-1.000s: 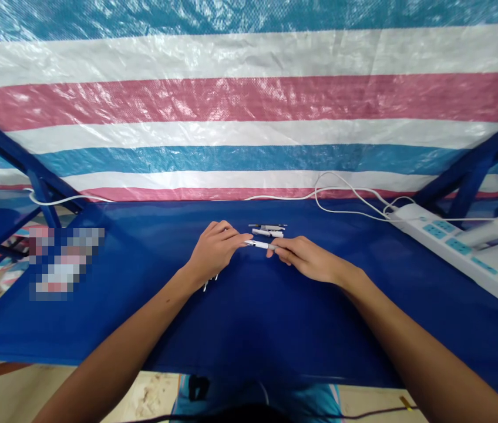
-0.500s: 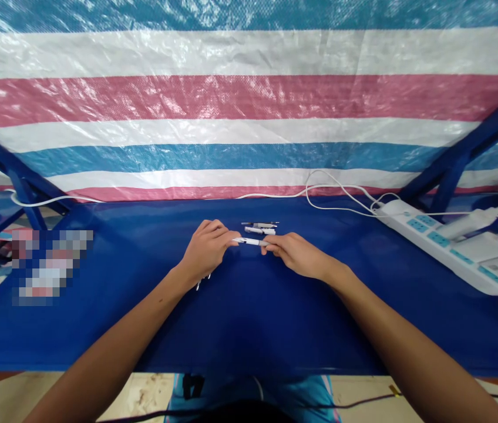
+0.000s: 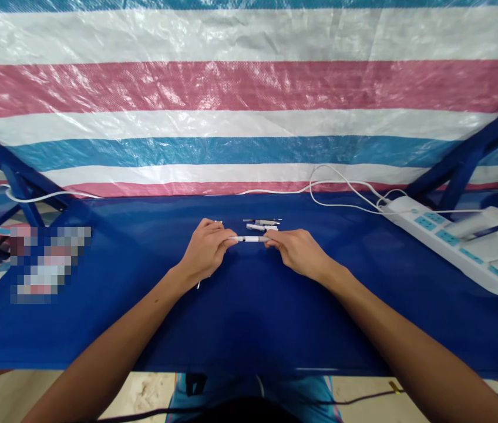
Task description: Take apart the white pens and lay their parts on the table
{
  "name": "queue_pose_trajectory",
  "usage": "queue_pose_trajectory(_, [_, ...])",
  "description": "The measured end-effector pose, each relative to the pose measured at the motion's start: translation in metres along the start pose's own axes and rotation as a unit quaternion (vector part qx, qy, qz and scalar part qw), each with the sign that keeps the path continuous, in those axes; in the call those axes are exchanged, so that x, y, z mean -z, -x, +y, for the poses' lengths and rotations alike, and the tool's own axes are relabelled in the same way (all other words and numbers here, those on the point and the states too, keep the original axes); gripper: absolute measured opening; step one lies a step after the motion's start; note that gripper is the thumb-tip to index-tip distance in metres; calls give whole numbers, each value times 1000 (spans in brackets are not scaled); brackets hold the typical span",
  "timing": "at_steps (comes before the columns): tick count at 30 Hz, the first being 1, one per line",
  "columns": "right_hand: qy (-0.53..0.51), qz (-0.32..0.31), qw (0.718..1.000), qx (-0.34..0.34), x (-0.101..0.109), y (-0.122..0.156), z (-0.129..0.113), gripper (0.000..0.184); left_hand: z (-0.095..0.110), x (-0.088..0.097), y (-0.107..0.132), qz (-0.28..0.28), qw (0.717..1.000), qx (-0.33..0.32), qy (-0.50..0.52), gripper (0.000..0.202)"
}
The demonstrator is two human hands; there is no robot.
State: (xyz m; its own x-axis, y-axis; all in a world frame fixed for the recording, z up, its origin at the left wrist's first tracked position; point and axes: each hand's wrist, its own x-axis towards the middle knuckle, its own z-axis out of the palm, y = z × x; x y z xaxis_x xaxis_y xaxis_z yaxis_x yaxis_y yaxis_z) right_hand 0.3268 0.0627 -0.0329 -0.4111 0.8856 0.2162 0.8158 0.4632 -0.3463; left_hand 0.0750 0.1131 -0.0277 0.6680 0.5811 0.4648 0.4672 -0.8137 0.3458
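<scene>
A slim white pen (image 3: 252,239) with a grey end lies level between my two hands, above the blue table. My left hand (image 3: 207,249) pinches its left end, and my right hand (image 3: 295,248) grips the grey right end between thumb and fingers. Just beyond the held pen, several pens or pen parts (image 3: 263,224) rest side by side on the table. Small shiny tips (image 3: 198,285) poke out from under my left wrist; what they belong to is hidden by the hand.
At the right lies a white power strip (image 3: 456,244) with plugs in it. A thin white cable (image 3: 341,204) loops along the back edge of the blue table (image 3: 249,329). A blurred-out item (image 3: 53,264) sits at the left. Behind hangs a striped plastic sheet (image 3: 249,88).
Both hands still hold the pen, which now sits more level. The left thumb covers more of its left end. The view has tilted slightly downward.
</scene>
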Motion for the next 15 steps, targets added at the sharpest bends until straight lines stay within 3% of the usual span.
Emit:
queue_pose_trajectory(8, [-6, 24, 1000, 14, 1, 2, -2, 23, 5, 6, -3, -60, 986, 106, 112, 45])
queue_pose_trajectory(11, [-29, 29, 999, 9, 3, 2, -7, 24, 3, 9, -4, -58, 985, 98, 130, 50])
queue_pose_trajectory(15, [-82, 35, 996, -4, 5, 1, -12, 27, 0, 9, -5, -12, 996, 60, 69, 53])
